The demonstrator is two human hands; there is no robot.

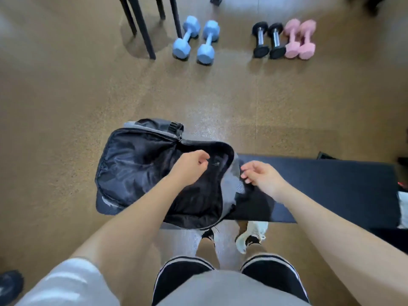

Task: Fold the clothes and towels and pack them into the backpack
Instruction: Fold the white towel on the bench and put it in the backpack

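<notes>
A black and grey backpack (132, 166) lies unzipped on the left end of a black bench (320, 184), its front flap folded out to the left. Dark fabric (198, 197) fills the main compartment; I cannot tell what it is. My left hand (192, 165) hovers over the opening with its fingers curled in and nothing visible in them. My right hand (262, 175) is just right of the bag, fingers loosely apart, fingertips at the grey rim (231, 184).
A white cloth (403, 208) shows at the bench's right edge. Blue dumbbells (195, 39), black dumbbells (268, 39) and pink dumbbells (300, 38) lie on the brown floor beyond. Black furniture legs (143, 27) stand at the back left. My feet (251, 236) are under the bench edge.
</notes>
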